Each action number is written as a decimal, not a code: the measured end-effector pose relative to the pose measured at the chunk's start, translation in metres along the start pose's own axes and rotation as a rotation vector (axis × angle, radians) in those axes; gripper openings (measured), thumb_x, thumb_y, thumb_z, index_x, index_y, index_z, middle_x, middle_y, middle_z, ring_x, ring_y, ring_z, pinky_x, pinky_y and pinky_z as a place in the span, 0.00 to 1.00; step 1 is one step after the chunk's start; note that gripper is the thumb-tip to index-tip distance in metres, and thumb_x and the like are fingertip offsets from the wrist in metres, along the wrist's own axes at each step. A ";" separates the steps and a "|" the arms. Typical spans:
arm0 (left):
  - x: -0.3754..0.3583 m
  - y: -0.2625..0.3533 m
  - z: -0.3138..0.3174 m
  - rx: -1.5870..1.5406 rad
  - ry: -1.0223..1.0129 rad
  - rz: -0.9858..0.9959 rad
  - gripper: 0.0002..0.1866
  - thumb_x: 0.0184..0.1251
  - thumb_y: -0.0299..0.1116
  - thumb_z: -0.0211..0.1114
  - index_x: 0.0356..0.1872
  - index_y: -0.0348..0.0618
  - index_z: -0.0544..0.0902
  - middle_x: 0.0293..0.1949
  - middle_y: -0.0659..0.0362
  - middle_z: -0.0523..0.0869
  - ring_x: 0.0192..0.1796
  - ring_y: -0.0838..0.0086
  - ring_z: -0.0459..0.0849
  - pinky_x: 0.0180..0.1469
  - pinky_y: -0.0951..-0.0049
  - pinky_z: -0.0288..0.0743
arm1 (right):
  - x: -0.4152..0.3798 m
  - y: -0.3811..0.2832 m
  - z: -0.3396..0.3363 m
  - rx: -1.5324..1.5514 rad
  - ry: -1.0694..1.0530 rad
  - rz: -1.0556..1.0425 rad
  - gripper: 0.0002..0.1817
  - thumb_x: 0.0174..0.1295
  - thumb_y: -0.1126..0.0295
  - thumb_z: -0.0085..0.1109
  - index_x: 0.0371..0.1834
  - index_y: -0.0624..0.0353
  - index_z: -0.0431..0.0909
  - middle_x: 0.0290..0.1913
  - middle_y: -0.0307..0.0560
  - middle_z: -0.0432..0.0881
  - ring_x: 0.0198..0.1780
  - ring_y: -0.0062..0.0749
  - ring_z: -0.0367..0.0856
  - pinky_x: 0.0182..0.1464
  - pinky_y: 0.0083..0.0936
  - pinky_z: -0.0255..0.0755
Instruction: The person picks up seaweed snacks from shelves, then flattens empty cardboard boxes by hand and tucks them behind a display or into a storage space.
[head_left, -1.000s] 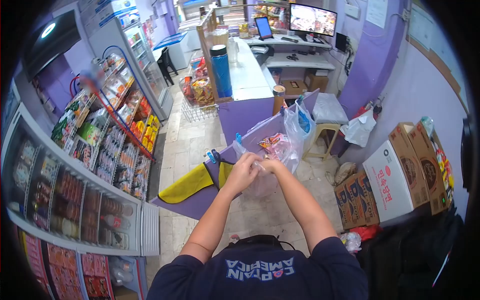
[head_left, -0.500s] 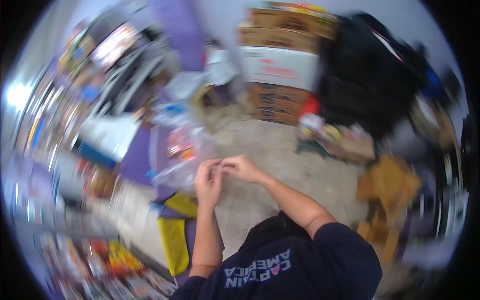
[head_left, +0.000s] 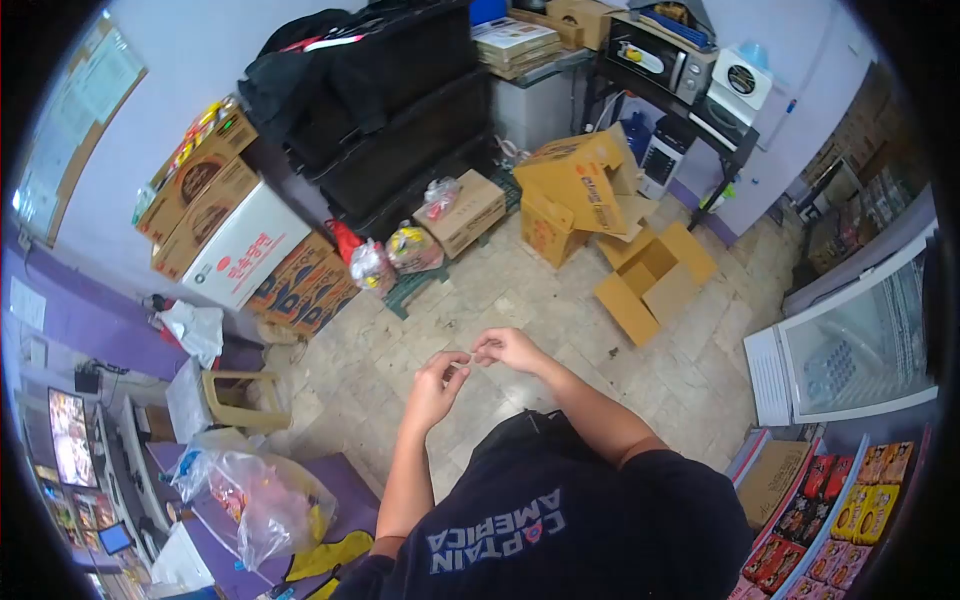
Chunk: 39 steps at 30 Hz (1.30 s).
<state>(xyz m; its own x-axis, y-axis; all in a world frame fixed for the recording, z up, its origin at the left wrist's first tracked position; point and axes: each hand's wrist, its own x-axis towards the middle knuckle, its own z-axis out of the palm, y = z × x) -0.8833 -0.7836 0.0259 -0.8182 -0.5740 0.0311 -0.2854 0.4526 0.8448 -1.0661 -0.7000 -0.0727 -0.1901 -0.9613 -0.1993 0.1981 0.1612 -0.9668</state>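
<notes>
My left hand (head_left: 438, 388) is raised in front of my body, thumb and fingers drawn together. Just beside it, my right hand (head_left: 508, 349) holds its fingertips in a pinch. The fingertips of both nearly meet, and something small and pale seems to be between them, too small to name. Tiled floor lies below both hands. The dark shirt (head_left: 500, 530) with "Captain America" lettering covers my body at the bottom of the view.
Opened cardboard boxes (head_left: 655, 285) lie on the floor ahead right. Stacked cartons (head_left: 235, 255) stand left of black drawers (head_left: 400, 150). A glass-door fridge (head_left: 850, 350) and shelved noodle packs (head_left: 800, 520) are at right. At lower left, a plastic bag (head_left: 260, 500) rests on a purple surface.
My view has swung to the right, bringing the opened boxes, microwave and fridge into sight, while the plastic bag has shifted to the lower left. My hands stay close together.
</notes>
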 end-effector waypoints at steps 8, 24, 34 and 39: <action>0.129 0.021 0.127 -0.008 -0.165 0.036 0.10 0.65 0.31 0.67 0.45 0.40 0.83 0.39 0.58 0.87 0.33 0.73 0.84 0.38 0.72 0.77 | -0.066 -0.011 -0.201 -0.089 0.190 0.068 0.10 0.67 0.74 0.55 0.47 0.65 0.80 0.41 0.48 0.86 0.40 0.29 0.85 0.47 0.26 0.78; 0.306 -0.025 0.132 -0.097 -0.091 -0.102 0.09 0.67 0.30 0.65 0.45 0.38 0.83 0.40 0.56 0.88 0.37 0.73 0.86 0.42 0.73 0.79 | 0.182 -0.008 -0.476 -0.802 0.945 0.085 0.26 0.54 0.69 0.68 0.57 0.66 0.73 0.54 0.57 0.78 0.58 0.50 0.76 0.60 0.40 0.71; 0.439 -0.012 0.066 0.153 -0.088 -0.204 0.11 0.65 0.30 0.64 0.46 0.38 0.83 0.40 0.52 0.87 0.37 0.66 0.87 0.42 0.68 0.81 | 0.260 0.036 -0.572 -0.978 0.995 0.468 0.20 0.65 0.64 0.56 0.59 0.56 0.73 0.52 0.53 0.81 0.55 0.52 0.78 0.56 0.45 0.73; 0.456 -0.011 0.083 0.124 -0.077 -0.257 0.10 0.65 0.30 0.64 0.45 0.38 0.83 0.40 0.53 0.87 0.37 0.66 0.87 0.42 0.68 0.81 | 0.263 0.023 -0.585 -0.937 1.010 0.421 0.17 0.63 0.59 0.60 0.49 0.57 0.80 0.41 0.56 0.85 0.44 0.54 0.83 0.47 0.48 0.76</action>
<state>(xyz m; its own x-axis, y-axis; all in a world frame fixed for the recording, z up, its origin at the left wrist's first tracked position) -1.2946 -0.9937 -0.0130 -0.7451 -0.6296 -0.2199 -0.5432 0.3815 0.7479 -1.6742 -0.8184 -0.2404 -0.9434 -0.3039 -0.1330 -0.2080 0.8541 -0.4767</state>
